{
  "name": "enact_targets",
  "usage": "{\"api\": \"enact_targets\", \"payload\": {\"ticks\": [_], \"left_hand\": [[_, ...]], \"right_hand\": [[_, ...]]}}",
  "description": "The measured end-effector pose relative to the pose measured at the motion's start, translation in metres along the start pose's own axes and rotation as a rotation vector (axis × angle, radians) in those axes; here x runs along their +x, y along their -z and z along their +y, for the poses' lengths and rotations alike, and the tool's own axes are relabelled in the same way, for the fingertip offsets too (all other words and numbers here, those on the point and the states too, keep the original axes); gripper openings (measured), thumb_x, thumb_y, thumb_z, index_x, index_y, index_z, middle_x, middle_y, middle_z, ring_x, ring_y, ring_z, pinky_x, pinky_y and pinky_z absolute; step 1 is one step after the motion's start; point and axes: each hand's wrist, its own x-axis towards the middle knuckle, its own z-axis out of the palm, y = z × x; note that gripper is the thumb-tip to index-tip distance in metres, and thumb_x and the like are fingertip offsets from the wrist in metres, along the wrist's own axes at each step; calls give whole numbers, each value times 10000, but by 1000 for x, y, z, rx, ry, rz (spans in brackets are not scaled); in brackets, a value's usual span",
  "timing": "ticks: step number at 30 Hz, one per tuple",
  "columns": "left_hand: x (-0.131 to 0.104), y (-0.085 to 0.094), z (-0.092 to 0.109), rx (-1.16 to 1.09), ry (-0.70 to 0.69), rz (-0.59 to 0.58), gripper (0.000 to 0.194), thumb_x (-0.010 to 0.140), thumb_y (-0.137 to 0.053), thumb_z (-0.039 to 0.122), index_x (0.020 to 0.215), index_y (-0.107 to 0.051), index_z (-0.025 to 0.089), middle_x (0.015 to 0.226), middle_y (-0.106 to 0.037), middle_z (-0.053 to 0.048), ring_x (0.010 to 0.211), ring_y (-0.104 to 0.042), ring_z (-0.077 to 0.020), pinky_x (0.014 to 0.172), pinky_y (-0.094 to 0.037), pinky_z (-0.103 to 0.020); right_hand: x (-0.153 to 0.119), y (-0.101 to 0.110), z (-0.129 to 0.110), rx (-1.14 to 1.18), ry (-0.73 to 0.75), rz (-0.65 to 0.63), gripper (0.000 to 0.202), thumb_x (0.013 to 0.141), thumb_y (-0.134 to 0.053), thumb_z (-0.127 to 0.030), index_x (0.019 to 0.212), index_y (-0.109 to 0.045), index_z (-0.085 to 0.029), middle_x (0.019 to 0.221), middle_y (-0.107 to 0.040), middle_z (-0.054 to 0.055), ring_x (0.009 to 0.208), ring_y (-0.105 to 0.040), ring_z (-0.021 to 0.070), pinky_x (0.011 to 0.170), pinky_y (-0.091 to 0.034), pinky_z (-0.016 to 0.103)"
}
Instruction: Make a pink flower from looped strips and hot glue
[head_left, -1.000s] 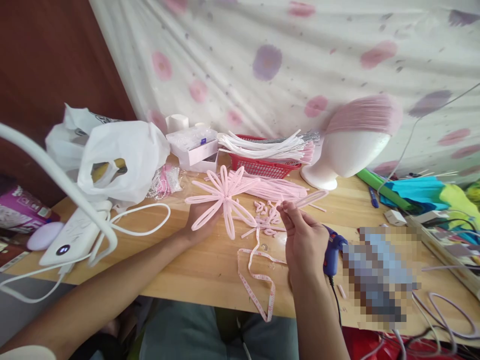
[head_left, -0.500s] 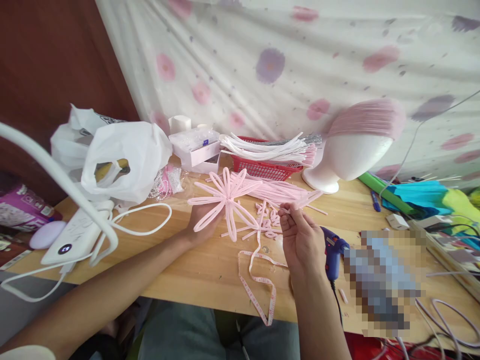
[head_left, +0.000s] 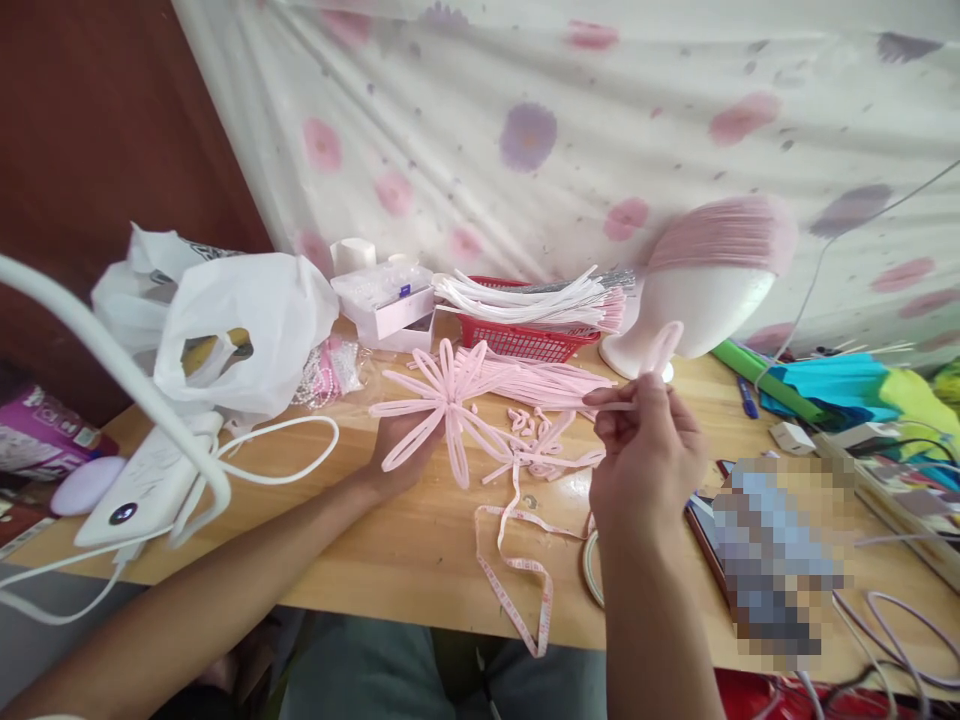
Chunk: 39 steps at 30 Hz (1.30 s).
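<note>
A pink flower of looped pipe cleaners (head_left: 450, 405) stands over the left-middle of the table, with my left hand (head_left: 405, 448) closed behind and below it; the petals partly hide the fingers. My right hand (head_left: 646, 455) pinches a single pink pipe cleaner loop (head_left: 663, 348), which points up in front of the white foam head. Between the hands lie small pink coiled pieces (head_left: 534, 425) and more pink loops (head_left: 551, 455). A bundle of straight pink pipe cleaners (head_left: 536, 382) lies behind them.
A red basket (head_left: 525, 342) holds white and pink stems. The foam head (head_left: 694, 305) stands right of it. A measuring tape (head_left: 545, 600) curls near the front edge. White bags (head_left: 247, 330), a power strip (head_left: 142, 480) and cables are left; a phone (head_left: 709, 550) is right.
My right hand has moved right and up with a pink loop now upright in it, and it now covers the blue glue gun's place. My left hand and the flower have barely shifted.
</note>
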Motion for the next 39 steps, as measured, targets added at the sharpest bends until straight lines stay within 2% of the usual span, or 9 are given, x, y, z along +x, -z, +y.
{"api": "enact_targets", "payload": {"ticks": [6,10,15,18,24,27,32,36,39], "left_hand": [[2,1,2,2,-3,-17,288,978,-566,330,786,-733,195,802,-782,-31,784,-743,-222,829,-598,-386],[2,3,4,24,-4,-34,376,999,-520,382,769,-740,183,790,-782,-44,759,-740,-213,788,-598,-364],[4,4,6,76,8,-3,395,997,-511,390,745,-733,182,750,-771,-53,725,-727,-204,732,-586,-330],[5,2,5,104,13,25,397,993,-513,383,726,-723,178,702,-752,-37,660,-693,-180,687,-570,-304],[4,2,0,117,-2,39,406,990,-515,351,683,-716,178,675,-736,-37,622,-666,-171,683,-559,-304],[4,3,1,80,58,30,395,987,-518,377,723,-732,177,734,-763,-57,678,-695,-188,728,-579,-317],[7,5,4,76,56,38,379,976,-527,413,765,-740,181,801,-784,-79,775,-727,-215,757,-594,-323],[5,5,3,85,31,33,379,971,-539,405,733,-725,176,747,-764,-81,745,-724,-219,772,-597,-343],[-1,3,5,16,71,2,359,967,-559,417,767,-733,175,754,-769,-83,746,-734,-222,780,-609,-340]], "right_hand": [[9,-6,-6,198,-216,46,259,858,-634,-264,630,-549,-174,531,-540,-38,439,-339,47,423,-253,176],[8,-4,-15,340,-441,-145,241,842,-683,-277,683,-528,-184,539,-413,-96,407,-262,25,384,-232,158],[14,-6,-26,339,-211,-60,223,883,-662,-291,718,-548,-194,650,-537,-52,530,-515,47,448,-356,148],[15,-12,-30,297,-204,-93,253,894,-647,-315,697,-534,-203,645,-587,-29,504,-488,57,445,-360,168],[19,-21,-44,362,148,71,287,966,-517,-332,696,-516,-237,614,-493,-49,495,-482,74,441,-345,202],[25,-22,-26,334,89,98,295,948,-539,-349,681,-487,-235,594,-516,-55,473,-470,67,436,-342,195],[12,-17,42,326,-466,192,281,907,-572,-373,694,-471,-220,606,-583,-68,482,-506,44,469,-400,148],[-11,-18,83,311,-634,127,239,871,-571,-352,696,-480,-217,630,-650,-36,494,-582,74,501,-468,184],[-21,-20,99,296,-667,91,209,846,-598,-357,723,-503,-219,685,-698,-19,541,-629,90,540,-503,200]]}}
